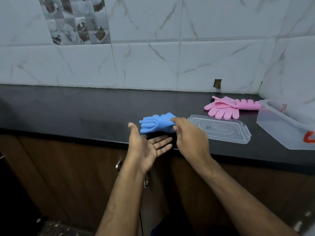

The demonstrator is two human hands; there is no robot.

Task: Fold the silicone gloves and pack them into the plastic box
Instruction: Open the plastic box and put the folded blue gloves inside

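On the black counter [85,108], against a white marble-patterned tiled wall [153,57]:

Blue silicone glove [157,125]: folded into a compact bundle, held just above the counter's front part, its fingers pointing left. Whether its underside touches the counter cannot be told.

Right hand [189,133]: back of hand up, thumb and fingertips pinched closed on the right end of the blue glove.

Left hand [146,147]: palm up, fingers spread and loose, thumb raised; positioned just below and to the left of the blue glove, holding nothing. Contact with the glove cannot be told.

Clear lid [219,129]: lying flat on the counter, just right of the right hand, separate from its box.

Pink silicone gloves [226,108]: lying on the counter behind the lid, near the wall. One has its fingers pointing toward the viewer; another part extends to the right with fingers toward the box. They overlap one another and are not in the box.

Clear plastic box [281,126]: standing open at the far right of the counter, red marking on its near side, partly cut off by the frame edge. Something pinkish shows faintly through its far wall; contents cannot be told.

Brown wooden cabinet doors [59,167] with metal handles [118,165]: below the counter edge.
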